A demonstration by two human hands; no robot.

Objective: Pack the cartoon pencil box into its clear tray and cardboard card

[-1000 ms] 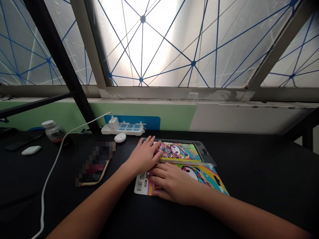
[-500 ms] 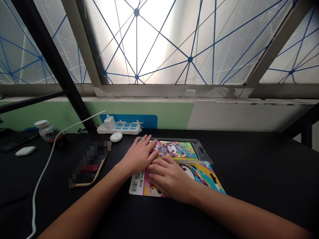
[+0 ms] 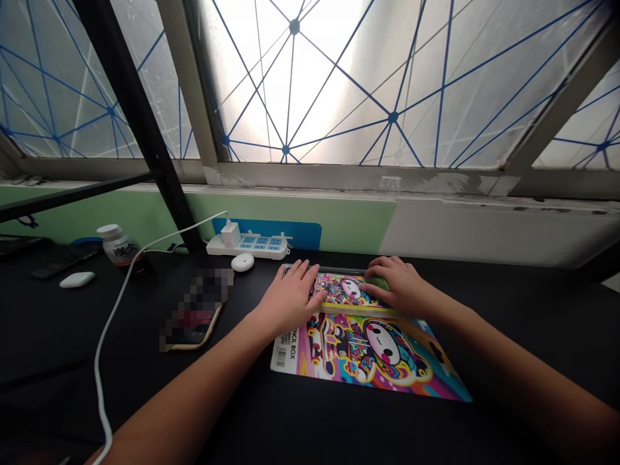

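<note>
Now off the card (image 3: 363, 355), the unclenched right hand (image 3: 400, 284) is touching the box (image 3: 341, 289); the left hand (image 3: 294, 296) is staying spread there.

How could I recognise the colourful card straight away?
On the black table below the window, find the printed box under the left hand and right hand. Nearer the viewer lies the colourful card, larger than the box, with a barcode at its white left end.

A bright box (image 3: 341, 290) with a white cartoon face lies at the far side of a matching card (image 3: 368, 355), flat on the counter (image 3: 310, 429).
</note>
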